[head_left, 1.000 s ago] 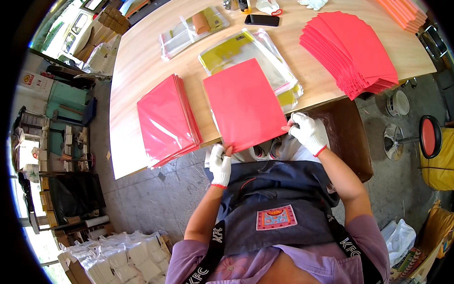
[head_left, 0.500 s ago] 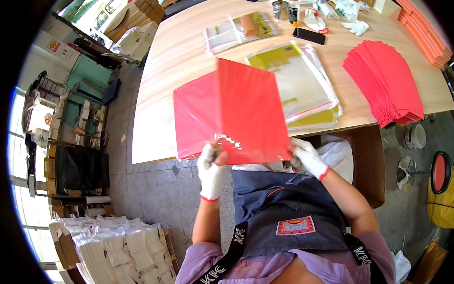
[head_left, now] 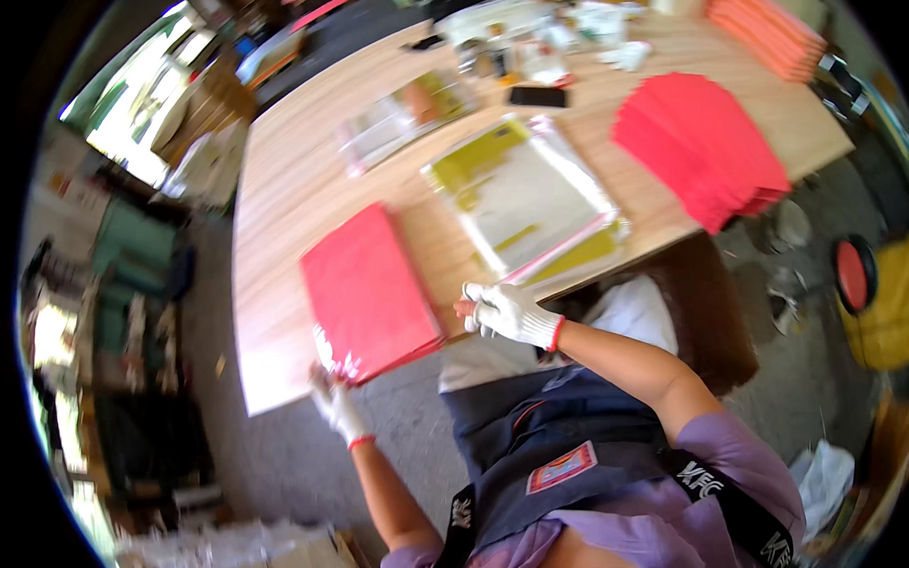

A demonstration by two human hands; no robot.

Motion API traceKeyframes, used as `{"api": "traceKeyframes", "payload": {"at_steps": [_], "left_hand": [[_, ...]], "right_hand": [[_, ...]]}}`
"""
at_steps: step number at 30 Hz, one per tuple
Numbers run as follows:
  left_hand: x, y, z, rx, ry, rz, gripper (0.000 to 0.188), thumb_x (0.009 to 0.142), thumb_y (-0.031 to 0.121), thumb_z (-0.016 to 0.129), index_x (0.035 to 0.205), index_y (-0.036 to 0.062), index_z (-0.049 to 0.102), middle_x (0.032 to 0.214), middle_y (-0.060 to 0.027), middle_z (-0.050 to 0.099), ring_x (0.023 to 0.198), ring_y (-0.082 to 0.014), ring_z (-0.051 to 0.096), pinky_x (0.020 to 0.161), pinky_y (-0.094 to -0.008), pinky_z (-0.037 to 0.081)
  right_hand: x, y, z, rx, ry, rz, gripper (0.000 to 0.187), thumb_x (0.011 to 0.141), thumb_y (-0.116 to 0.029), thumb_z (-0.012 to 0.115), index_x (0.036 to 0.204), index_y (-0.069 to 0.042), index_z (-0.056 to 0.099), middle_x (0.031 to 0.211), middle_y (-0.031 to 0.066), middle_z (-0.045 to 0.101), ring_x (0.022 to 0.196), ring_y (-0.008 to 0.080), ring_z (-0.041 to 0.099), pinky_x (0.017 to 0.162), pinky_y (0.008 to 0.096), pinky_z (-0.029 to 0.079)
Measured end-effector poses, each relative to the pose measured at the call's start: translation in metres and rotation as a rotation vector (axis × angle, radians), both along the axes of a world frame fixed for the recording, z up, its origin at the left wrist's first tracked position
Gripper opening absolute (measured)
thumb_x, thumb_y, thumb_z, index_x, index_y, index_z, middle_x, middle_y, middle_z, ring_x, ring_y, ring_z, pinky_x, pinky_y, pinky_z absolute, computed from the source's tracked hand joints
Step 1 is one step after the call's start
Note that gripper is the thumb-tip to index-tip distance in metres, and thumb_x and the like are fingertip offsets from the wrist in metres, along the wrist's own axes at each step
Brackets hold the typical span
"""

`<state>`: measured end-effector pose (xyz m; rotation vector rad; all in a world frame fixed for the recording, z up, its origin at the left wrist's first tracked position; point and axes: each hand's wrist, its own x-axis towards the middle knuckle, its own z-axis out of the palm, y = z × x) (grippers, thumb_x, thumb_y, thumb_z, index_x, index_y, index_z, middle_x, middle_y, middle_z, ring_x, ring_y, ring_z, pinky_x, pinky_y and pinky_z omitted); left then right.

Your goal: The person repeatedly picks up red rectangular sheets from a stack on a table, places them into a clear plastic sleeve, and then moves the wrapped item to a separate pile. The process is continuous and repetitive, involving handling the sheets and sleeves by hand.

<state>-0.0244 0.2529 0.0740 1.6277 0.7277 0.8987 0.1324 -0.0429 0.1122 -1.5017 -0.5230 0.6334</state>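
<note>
A stack of red folders or sheets in shiny clear sleeves [head_left: 369,291] lies at the table's near left edge. At its near left corner is my left hand [head_left: 338,408], in a white glove with a red cuff; its fingers are apart and blurred, and I cannot tell if they touch the stack. My right hand [head_left: 514,312], gloved the same way with bare fingertips showing, hovers to the right of the stack, fingers loosely bent and nothing visible in them. Beyond it lies a pile of clear plastic sleeves [head_left: 538,197] over yellow-green sheets.
A fanned pile of red sheets [head_left: 695,142] is at the table's right. Farther back are a smaller bundle of clear sleeves [head_left: 400,122], a black phone [head_left: 538,97], a white glove [head_left: 625,56] and stacked orange pieces [head_left: 764,32]. A brown box [head_left: 709,318] stands below the near edge.
The red sleeved piece held up in both hands is now down on the stack. My left hand has moved left and nearer me, my right hand left and off the piece. The view has turned.
</note>
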Motion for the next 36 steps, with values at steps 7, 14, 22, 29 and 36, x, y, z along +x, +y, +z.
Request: {"api": "traceKeyframes", "payload": {"at_steps": [7, 14, 22, 29, 36], "left_hand": [[-0.015, -0.034, 0.033, 0.376, -0.051, 0.126, 0.034, 0.09, 0.001, 0.043, 0.124, -0.0063, 0.045, 0.129, -0.0154, 0.046, 0.114, -0.0255, 0.047, 0.095, -0.0348, 0.042], [0.024, -0.088, 0.044, 0.736, -0.083, -0.166, 0.036, 0.086, -0.006, 0.046, 0.122, -0.0061, 0.046, 0.126, -0.015, 0.05, 0.112, -0.0258, 0.05, 0.095, -0.0358, 0.042], [0.043, -0.149, 0.06, 0.783, -0.054, -0.366, 0.022, 0.08, -0.002, 0.056, 0.102, -0.0041, 0.058, 0.114, -0.0167, 0.057, 0.11, -0.0321, 0.052, 0.096, -0.0403, 0.04], [0.12, -0.22, 0.075, 0.869, 0.366, -0.765, 0.028, 0.078, 0.015, 0.061, 0.105, 0.0089, 0.058, 0.1, -0.0133, 0.061, 0.097, -0.0307, 0.056, 0.082, -0.0383, 0.046], [0.194, -0.245, 0.056, 1.139, 0.783, -0.739, 0.027, 0.075, 0.021, 0.063, 0.1, 0.0127, 0.057, 0.103, -0.0104, 0.058, 0.099, -0.0293, 0.055, 0.077, -0.0409, 0.049]], "right_hand": [[0.044, -0.261, 0.03, -0.006, -0.07, -0.915, 0.015, 0.087, -0.008, 0.045, 0.099, -0.006, 0.054, 0.072, 0.0056, 0.06, 0.055, 0.0122, 0.055, 0.047, 0.0253, 0.045], [0.077, -0.388, 0.064, 0.132, 0.429, -0.93, 0.035, 0.097, -0.03, 0.034, 0.106, -0.002, 0.053, 0.08, 0.0113, 0.062, 0.047, 0.0086, 0.049, 0.038, 0.0186, 0.039], [0.101, -0.384, 0.053, 0.346, 0.44, -0.92, 0.041, 0.098, -0.037, 0.031, 0.119, -0.003, 0.041, 0.092, 0.0153, 0.061, 0.056, 0.0134, 0.058, 0.04, 0.0213, 0.047], [0.167, -0.493, 0.027, 0.573, 0.21, -0.965, 0.026, 0.092, -0.029, 0.051, 0.103, -0.005, 0.049, 0.075, 0.0136, 0.061, 0.055, 0.0167, 0.06, 0.042, 0.0216, 0.051], [0.129, -0.43, 0.061, 0.554, 0.138, -1.079, 0.01, 0.09, -0.011, 0.047, 0.098, -0.005, 0.05, 0.088, 0.0114, 0.059, 0.058, 0.0117, 0.053, 0.041, 0.0175, 0.039]]}}
